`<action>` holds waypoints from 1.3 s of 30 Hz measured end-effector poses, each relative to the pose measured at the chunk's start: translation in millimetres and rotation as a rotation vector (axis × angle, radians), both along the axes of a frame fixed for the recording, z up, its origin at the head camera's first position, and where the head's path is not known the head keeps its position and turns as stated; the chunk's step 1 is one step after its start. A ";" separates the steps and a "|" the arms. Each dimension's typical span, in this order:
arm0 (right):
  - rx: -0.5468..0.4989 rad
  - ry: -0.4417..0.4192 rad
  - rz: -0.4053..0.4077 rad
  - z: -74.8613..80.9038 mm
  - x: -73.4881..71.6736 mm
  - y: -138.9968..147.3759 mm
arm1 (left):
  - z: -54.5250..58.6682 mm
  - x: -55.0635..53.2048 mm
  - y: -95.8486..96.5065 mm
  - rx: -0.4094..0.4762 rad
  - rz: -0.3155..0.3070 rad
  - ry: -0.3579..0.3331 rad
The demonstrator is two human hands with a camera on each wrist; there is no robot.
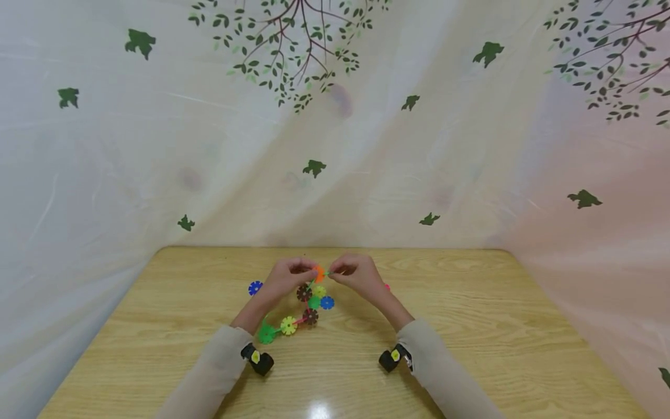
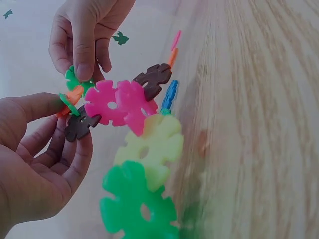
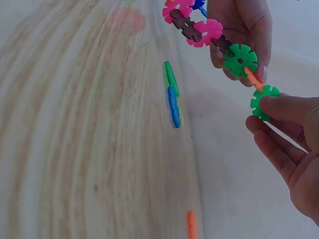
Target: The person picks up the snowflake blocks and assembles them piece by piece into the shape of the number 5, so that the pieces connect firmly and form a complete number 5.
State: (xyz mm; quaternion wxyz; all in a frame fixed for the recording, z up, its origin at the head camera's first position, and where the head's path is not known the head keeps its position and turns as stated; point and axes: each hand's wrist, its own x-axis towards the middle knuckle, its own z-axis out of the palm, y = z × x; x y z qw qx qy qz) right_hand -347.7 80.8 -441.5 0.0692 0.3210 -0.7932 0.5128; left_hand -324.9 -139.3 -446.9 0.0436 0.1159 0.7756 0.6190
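A chain of notched plastic discs hangs from my left hand, which pinches it near an orange disc. My right hand pinches a small green disc between thumb and fingertips. Its edge meets the orange disc, seen edge-on in the right wrist view. Another green disc sits on the orange one's other side, by the left fingers. From there the chain runs through a brown disc, pink discs and a yellow disc to a large green disc at its near end.
On the wooden table, a blue disc, a green disc and a yellow disc lie together beside the chain. Another blue disc is left of the left hand. A pink piece shows behind the right wrist.
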 end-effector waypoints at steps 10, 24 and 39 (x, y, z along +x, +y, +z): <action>0.020 0.064 -0.001 -0.3 5.4 -5.7 | 4.8 5.5 3.9 -0.010 0.037 -0.017; -0.007 0.101 0.023 5.0 8.0 -4.1 | 10.1 8.1 3.5 0.063 0.056 -0.080; -0.014 0.113 0.041 1.2 5.5 -6.2 | 13.3 2.7 -7.4 0.025 -0.002 -0.043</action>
